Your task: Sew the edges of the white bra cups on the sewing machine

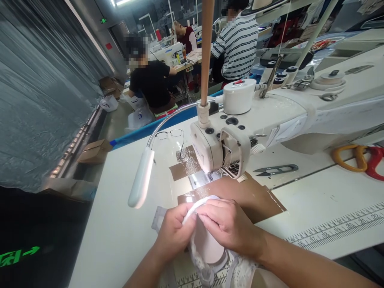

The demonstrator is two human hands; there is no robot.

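Observation:
A white bra [210, 245] with a smooth padded cup and lace trim is held up at the front of the sewing table. My left hand [177, 226] pinches its curved edge between thumb and fingers. Close beside it, my right hand [225, 218] grips the same edge, with the thumb and fingertips pressed together. Just beyond both hands stands a sewing machine [207, 148], its needle area over a metal plate [199, 180]. The bra's lower part, with lace and straps, hangs onto the table and is partly hidden by my right forearm.
A lamp [141, 180] on a bent neck stands left of the machine head. Eyeglasses [169, 135] lie behind it. Thread snips [276, 170] and orange-and-red-handled scissors [357, 158] rest on the right. A ruler strip [339, 228] runs along the front. Several people sit at machines farther back.

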